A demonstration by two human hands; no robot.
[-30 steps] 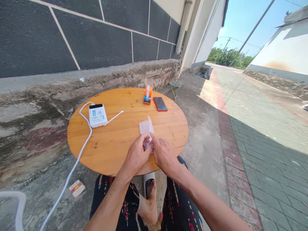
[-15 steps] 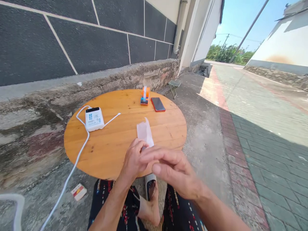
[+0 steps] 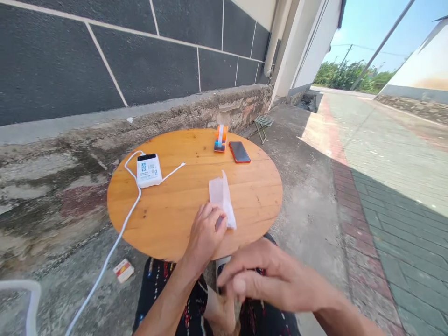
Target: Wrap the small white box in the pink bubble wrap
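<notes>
A crumpled white strip, like thin tissue or film [image 3: 226,200], lies on the round wooden table [image 3: 175,200]. My left hand [image 3: 206,228] rests at its near left edge with curled fingers. Something small and greyish shows between that thumb and the fingers; whether it is a shaded part of the strip or a separate thing I cannot tell. Over my lap, off the table's near edge, my right hand [image 3: 269,277] hangs with thumb and fingers apart and nothing visible in it.
An orange tape dispenser [image 3: 220,138] and a red-edged phone [image 3: 240,152] lie toward the back. At left sits a white power bank [image 3: 149,171] with white cables. On the ground are a small box [image 3: 123,270] and a folding stool [image 3: 262,126]; a wall runs behind.
My right hand has drawn back from my left hand, down toward my lap. The left hand stays beside the white strip, more of which now shows. The view has shifted slightly.
</notes>
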